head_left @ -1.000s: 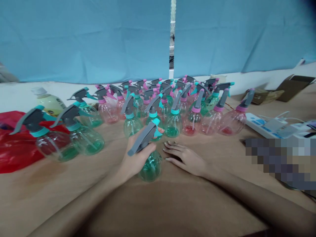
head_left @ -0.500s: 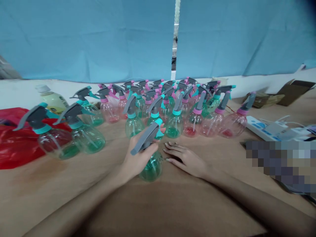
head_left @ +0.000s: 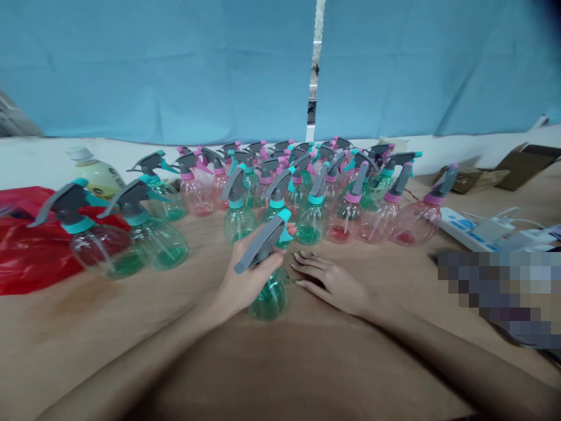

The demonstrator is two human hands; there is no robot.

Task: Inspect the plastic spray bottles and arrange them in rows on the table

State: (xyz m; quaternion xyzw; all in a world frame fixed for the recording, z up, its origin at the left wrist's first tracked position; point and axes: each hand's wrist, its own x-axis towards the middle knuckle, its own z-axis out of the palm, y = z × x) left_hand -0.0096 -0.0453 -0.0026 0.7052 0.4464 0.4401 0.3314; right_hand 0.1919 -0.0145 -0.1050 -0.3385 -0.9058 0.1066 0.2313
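My left hand (head_left: 243, 280) is wrapped round the neck of a green spray bottle (head_left: 269, 298) with a grey trigger head (head_left: 260, 242), which stands upright on the brown table (head_left: 307, 362). My right hand (head_left: 328, 279) lies flat on the table just right of that bottle, fingers stretched out, holding nothing. Behind both hands stands a crowd of several green and pink spray bottles (head_left: 307, 193). Two larger green bottles (head_left: 131, 234) stand to the left.
A red plastic bag (head_left: 26, 251) lies at the left edge with a yellowish capped bottle (head_left: 94, 172) behind it. A white power strip (head_left: 477, 231) with cables and a cardboard box (head_left: 526, 161) are at the right. A blue curtain (head_left: 175, 64) hangs behind.
Both hands and the held bottle stay in place. Only the camera has drifted a little, shifting the scene slightly.
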